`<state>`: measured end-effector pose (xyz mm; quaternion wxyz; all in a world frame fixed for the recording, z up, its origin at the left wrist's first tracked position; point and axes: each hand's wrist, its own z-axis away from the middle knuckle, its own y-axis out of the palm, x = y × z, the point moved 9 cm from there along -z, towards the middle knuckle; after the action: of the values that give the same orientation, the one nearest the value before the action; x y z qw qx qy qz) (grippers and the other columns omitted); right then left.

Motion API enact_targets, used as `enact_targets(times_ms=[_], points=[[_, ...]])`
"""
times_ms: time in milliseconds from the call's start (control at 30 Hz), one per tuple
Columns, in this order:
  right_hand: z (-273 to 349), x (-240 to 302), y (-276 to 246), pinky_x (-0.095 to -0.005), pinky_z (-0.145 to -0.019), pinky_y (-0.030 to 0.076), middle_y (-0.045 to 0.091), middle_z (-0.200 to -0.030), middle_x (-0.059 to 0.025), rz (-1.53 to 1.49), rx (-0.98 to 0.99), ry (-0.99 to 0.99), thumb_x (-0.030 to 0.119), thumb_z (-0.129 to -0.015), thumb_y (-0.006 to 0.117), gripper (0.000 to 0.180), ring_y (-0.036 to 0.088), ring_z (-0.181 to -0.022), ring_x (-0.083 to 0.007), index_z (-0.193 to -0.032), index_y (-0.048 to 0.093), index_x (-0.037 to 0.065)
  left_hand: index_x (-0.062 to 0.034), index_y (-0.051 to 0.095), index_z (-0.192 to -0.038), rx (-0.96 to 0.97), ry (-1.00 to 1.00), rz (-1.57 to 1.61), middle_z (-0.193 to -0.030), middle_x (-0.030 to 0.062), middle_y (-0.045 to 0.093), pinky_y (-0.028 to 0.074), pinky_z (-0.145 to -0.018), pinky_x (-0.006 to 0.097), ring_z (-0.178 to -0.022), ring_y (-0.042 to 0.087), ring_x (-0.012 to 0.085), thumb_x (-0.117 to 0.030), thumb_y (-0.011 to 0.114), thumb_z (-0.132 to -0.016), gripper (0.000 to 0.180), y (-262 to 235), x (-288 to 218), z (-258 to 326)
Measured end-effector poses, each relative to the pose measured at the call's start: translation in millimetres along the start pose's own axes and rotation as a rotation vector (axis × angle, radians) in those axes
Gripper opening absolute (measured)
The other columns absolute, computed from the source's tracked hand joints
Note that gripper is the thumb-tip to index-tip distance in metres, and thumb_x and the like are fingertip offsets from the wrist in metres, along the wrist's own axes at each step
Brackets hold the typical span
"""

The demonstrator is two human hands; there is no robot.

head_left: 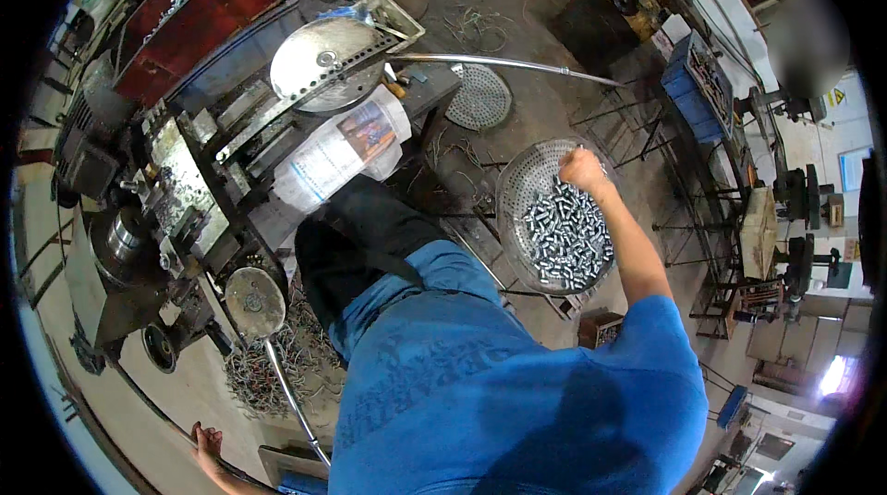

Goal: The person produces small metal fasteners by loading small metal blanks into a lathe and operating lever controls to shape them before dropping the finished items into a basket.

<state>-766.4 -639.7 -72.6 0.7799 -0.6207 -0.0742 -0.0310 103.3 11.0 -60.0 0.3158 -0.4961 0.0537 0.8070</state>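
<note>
My right hand (580, 168) is closed over the far part of a round perforated metal basket (519, 183). What its fingers hold, if anything, is hidden. Inside the basket lies a heap of short shiny metal pins (568, 238), mostly on the side nearer to me. Far off at the lower left, my left hand (208, 440) has its fingers apart beside a long dark bar (148, 400); no held object shows in it.
At the left stands a greasy machine (189, 185) with a spindle. A printed paper sheet (346, 148) lies before it. Curly metal shavings (268, 366) cover the floor below. Red bin (203, 24) is far left; a perforated lid (479, 97) lies beyond the basket.
</note>
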Motion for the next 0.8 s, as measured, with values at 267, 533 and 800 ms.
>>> enact_targets(times_ms=[267, 533, 800], points=[[33.6, 4.5, 100.7, -0.0368, -0.084, 0.049, 0.064, -0.094, -0.0217, -0.032, 0.267, 0.1, 0.029, -0.066, 0.058, 0.034, 0.062, -0.093, -0.0327, -0.086, 0.067, 0.003, -0.0034, 0.055, -0.114, -0.095, 0.037, 0.004, -0.076, 0.0061, 0.059, 0.05, -0.067, 0.03, -0.068, 0.057, 0.0157, -0.03, 0.061, -0.087, 0.038, 62.6, -43.8, 29.8], [27.0, -21.9, 131.4, -0.0364, -0.085, 0.049, 0.064, -0.098, -0.0199, 0.04, 0.205, 0.177, 0.029, -0.063, 0.062, 0.036, 0.062, -0.094, -0.0313, -0.087, 0.066, 0.002, -0.0024, 0.058, -0.107, -0.119, 0.077, -0.014, -0.074, 0.0052, 0.057, 0.051, -0.067, 0.028, -0.068, 0.058, 0.0141, -0.031, 0.063, -0.086, 0.036, 66.2, -42.6, 25.4], [26.8, 137.8, 0.3, -0.0324, -0.076, 0.049, 0.066, -0.088, -0.0177, -0.761, 0.15, -0.351, 0.018, -0.063, 0.06, 0.028, 0.063, -0.088, -0.0281, -0.085, 0.071, 0.006, -0.0006, 0.052, -0.122, -0.377, 0.712, -0.944, -0.103, 0.0164, 0.063, 0.047, -0.079, 0.036, -0.093, 0.06, 0.025, -0.02, 0.058, -0.088, 0.04, 133.3, -173.6, 111.5]])
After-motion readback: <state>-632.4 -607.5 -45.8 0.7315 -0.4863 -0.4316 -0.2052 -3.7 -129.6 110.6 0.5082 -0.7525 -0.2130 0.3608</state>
